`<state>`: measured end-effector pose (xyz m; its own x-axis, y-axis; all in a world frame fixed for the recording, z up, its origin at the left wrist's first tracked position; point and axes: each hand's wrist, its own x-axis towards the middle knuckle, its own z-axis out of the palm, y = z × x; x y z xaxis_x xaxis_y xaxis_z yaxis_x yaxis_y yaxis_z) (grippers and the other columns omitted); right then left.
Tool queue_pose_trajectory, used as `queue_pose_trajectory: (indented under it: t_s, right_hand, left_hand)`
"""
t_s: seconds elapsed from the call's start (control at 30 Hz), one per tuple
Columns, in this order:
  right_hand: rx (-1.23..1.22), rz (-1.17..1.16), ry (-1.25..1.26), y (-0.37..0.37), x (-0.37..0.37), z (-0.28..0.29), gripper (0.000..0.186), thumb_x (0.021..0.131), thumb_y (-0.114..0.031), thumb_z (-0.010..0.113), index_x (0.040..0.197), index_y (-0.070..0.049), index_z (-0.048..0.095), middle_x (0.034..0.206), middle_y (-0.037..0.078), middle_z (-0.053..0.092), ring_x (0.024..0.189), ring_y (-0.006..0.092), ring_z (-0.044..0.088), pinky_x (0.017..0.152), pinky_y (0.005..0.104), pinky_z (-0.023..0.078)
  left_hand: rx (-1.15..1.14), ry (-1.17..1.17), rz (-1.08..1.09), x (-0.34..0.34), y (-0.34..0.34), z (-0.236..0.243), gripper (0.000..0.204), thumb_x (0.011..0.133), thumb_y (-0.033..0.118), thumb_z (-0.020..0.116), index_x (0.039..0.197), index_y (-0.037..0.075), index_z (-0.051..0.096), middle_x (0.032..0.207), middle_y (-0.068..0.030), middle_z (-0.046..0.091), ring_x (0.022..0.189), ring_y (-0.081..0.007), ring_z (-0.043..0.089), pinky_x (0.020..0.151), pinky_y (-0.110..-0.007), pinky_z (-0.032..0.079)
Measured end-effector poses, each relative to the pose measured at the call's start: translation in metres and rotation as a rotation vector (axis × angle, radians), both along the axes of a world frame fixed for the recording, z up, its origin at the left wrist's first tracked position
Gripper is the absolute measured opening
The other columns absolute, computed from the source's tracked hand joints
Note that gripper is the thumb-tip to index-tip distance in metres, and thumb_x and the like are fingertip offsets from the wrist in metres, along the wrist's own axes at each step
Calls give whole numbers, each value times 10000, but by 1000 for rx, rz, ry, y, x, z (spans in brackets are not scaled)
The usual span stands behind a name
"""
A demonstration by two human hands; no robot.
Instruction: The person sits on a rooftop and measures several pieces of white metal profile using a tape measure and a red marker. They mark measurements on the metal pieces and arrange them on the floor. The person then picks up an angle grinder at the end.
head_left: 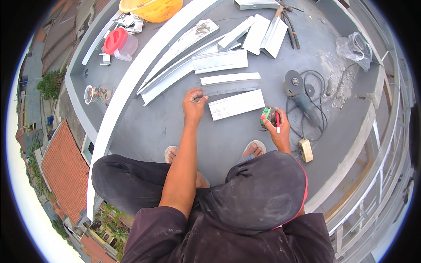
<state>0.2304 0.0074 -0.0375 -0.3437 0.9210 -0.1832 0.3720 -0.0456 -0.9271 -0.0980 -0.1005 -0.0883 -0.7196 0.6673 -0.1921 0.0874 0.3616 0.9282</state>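
Observation:
My left hand (pixel 195 101) has loosely curled fingers, thumb apart, beside the left end of a metal channel piece (pixel 230 79); I cannot tell if it touches it. A flat-topped white metal piece (pixel 237 105) lies just below that. My right hand (pixel 277 125) is closed on a green-and-black tape measure (pixel 266 115) and a red pencil or marker (pixel 277 118), right of these pieces. An angle grinder (pixel 302 101) with a coiled cable lies beyond it, near a small cream block (pixel 306 150). More cut metal channels (pixel 219 61) lie above my hands.
A long curved white strip (pixel 101 153) runs along my left. Beyond it are a yellow basin (pixel 151 8), red-lidded container (pixel 118 41) and clear cup (pixel 96 94). Pliers (pixel 293 35) and a plastic bag (pixel 353 48) lie farther forward. A ledge (pixel 342 144) borders the right, rooftops below left.

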Motion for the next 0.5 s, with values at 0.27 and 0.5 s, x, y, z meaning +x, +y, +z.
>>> queue_pose_trajectory:
  t_s: [0.27,0.5]
  right_hand:
    - [6,-90,-19,-8,20,-12,614,851,-190,889,1352,34,614,1144,124,735,1019,174,705,908,328,572]
    - [-54,-44,-35,-3,7,-13,620,849,-230,881,1352,24,620,1142,155,749,1017,207,723,907,345,575]
  left_hand:
    - [100,82,-17,4,8,14,131,912,10,786,1039,28,812,1340,-93,725,1114,-223,731,894,-352,606]
    - [123,-26,-172,-16,32,74,121,939,35,777,1054,16,810,1233,-96,781,1208,-205,698,1058,-367,528]
